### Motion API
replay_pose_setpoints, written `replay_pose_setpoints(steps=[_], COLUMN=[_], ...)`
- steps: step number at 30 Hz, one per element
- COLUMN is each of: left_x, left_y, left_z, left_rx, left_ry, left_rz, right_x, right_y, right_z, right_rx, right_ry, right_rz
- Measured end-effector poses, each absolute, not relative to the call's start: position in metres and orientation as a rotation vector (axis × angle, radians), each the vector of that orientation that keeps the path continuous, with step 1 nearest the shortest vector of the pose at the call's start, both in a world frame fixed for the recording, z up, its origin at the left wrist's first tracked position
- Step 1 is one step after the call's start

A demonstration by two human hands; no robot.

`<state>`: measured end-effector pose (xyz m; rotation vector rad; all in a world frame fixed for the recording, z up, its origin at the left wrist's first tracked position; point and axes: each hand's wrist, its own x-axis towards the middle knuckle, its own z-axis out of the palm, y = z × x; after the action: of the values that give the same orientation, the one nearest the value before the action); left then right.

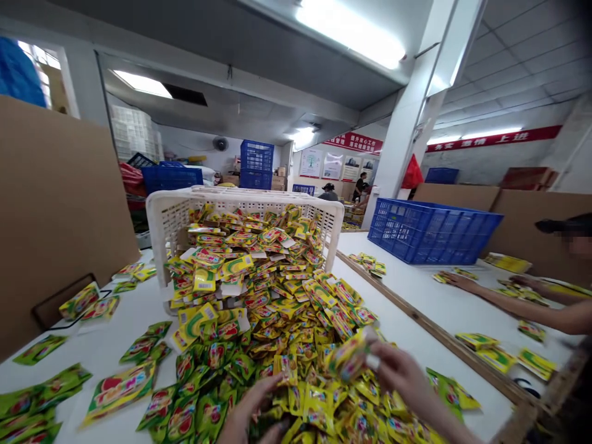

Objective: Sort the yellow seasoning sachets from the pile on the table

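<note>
A large heap of small snack packets spills from a white plastic crate [245, 196] lying on its side across the white tabletop. Yellow packets [319, 404] fill the middle and right; green packets [203, 407] with red fruit pictures lie at the left front. My right hand [402, 373] pinches a yellow-and-green packet [349, 356] above the heap, slightly blurred. Low in the middle, my left hand [259, 407] reaches over the heap with curved fingers apart, its fingertips beside an upright yellow packet [287, 369]. No grasp shows there.
A wooden strip [416, 317] edges the table on the right. Beyond it, a blue crate [435, 231] stands on another white table, where a co-worker's hand [456, 282] touches packets. A cardboard panel [55, 216] borders the left side. Loose green packets [41, 391] lie at front left.
</note>
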<state>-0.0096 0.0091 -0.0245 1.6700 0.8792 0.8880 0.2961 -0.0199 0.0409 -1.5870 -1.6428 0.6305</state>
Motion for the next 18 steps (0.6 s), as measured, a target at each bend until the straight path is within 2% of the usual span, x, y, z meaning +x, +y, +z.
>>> replay_pose_setpoints(steps=[3,7,11,15,18], left_x=[-0.03,-0.048,-0.051,-0.052,-0.051], left_y=[0.029,0.052,0.06,0.056,0.051], left_z=[-0.025,-0.047,-0.066,-0.062,-0.049], left_rx=[1.913,2.346,2.363,2.186,1.837], left_ry=[1.234,1.498,1.505,1.431,1.407], left_rz=[0.917,0.853,0.72,0.871,0.996], right_x=[0.388,0.435,0.356,0.245,0.2], right_y=[0.002,0.04,0.051,0.039,0.03], right_z=[0.079,0.099,0.069,0.031,0.015], right_rx=[-2.025,-2.128,-1.904,-1.417,-1.198], right_ry=[-1.371,-1.354,-1.787,-2.353,-2.54], right_rz=[0.08,-0.12,-0.003,0.254,0.395])
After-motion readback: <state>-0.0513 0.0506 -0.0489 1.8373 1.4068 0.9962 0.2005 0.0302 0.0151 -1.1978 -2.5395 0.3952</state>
